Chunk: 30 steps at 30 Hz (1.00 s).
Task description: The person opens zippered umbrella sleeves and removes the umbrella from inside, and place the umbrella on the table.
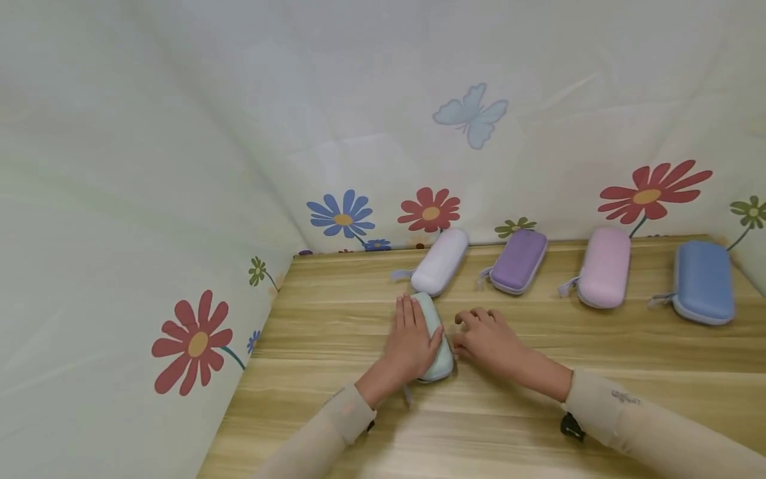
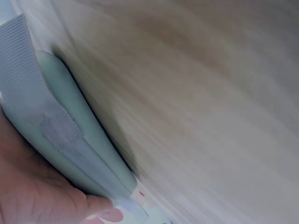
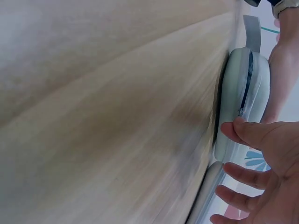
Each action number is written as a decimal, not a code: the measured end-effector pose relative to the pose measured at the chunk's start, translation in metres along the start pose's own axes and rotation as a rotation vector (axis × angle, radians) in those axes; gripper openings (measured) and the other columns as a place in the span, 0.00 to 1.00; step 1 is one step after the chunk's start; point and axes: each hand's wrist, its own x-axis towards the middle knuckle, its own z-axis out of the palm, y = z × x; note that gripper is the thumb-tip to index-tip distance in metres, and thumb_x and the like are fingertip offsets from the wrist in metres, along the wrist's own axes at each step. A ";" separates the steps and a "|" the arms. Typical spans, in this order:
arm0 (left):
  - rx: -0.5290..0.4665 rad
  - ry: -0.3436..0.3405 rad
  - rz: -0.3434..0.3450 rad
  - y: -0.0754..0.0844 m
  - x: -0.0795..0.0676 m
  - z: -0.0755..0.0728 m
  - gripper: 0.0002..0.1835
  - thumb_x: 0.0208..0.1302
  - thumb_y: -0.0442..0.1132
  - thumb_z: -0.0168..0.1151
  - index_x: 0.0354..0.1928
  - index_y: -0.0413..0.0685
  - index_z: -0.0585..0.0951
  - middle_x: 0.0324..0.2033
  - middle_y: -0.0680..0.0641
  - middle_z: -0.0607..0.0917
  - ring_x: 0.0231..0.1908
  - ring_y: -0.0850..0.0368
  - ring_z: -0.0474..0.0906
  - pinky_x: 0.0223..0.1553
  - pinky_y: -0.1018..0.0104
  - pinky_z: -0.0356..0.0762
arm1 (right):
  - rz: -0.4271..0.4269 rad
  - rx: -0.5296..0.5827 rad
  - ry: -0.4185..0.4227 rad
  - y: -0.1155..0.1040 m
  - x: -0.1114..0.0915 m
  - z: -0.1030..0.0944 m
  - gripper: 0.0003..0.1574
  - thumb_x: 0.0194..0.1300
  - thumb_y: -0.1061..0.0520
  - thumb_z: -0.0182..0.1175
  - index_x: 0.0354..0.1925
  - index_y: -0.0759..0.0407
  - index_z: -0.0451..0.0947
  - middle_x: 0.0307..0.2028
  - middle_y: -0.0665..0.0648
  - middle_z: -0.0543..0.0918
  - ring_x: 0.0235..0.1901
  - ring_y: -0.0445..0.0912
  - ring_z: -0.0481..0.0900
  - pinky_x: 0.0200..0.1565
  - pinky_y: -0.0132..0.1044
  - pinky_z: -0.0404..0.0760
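Observation:
A pale mint zip case (image 1: 441,364) lies on the wooden table, close to the person. My left hand (image 1: 408,346) rests over it with straight fingers, the thumb laid towards its right edge. In the left wrist view, a grey strap (image 2: 60,128) runs along the case's end. My right hand (image 1: 493,342) is at the right side of the case. In the right wrist view, its thumb and forefinger pinch at the zipper slider (image 3: 241,112), while the other fingers are spread. A dark gap shows along part of the zip.
Behind the mint case stands a row of similar cases: white (image 1: 439,263), purple (image 1: 519,261), pink (image 1: 606,266) and blue (image 1: 703,283). A flower-printed cloth (image 1: 371,146) rises behind the table (image 1: 323,332) and along its left side.

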 end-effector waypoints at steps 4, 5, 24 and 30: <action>0.012 -0.016 0.018 -0.001 -0.001 -0.003 0.43 0.72 0.61 0.28 0.70 0.26 0.47 0.69 0.26 0.45 0.71 0.35 0.34 0.69 0.52 0.45 | 0.023 0.003 -0.004 0.002 0.004 0.002 0.06 0.55 0.45 0.68 0.32 0.41 0.83 0.49 0.55 0.78 0.47 0.58 0.74 0.44 0.58 0.73; 0.012 -0.017 0.021 -0.001 -0.001 -0.004 0.43 0.73 0.61 0.29 0.70 0.26 0.47 0.69 0.26 0.45 0.71 0.35 0.34 0.69 0.52 0.46 | 0.028 0.008 -0.006 0.002 0.005 0.002 0.06 0.55 0.45 0.68 0.31 0.41 0.83 0.50 0.56 0.78 0.47 0.58 0.74 0.45 0.59 0.73; -0.033 -0.007 0.073 -0.005 -0.002 -0.012 0.41 0.69 0.61 0.40 0.72 0.37 0.52 0.71 0.33 0.50 0.71 0.39 0.46 0.68 0.52 0.50 | 0.042 0.095 -0.046 0.009 0.013 0.006 0.05 0.57 0.44 0.66 0.32 0.40 0.84 0.54 0.56 0.75 0.54 0.61 0.69 0.49 0.62 0.68; -0.045 -0.021 0.067 -0.007 -0.001 -0.010 0.42 0.69 0.63 0.37 0.73 0.40 0.50 0.72 0.35 0.48 0.71 0.40 0.44 0.69 0.52 0.50 | 0.043 0.085 -0.017 0.010 0.014 0.009 0.06 0.55 0.43 0.67 0.31 0.41 0.85 0.54 0.57 0.75 0.54 0.61 0.69 0.49 0.62 0.68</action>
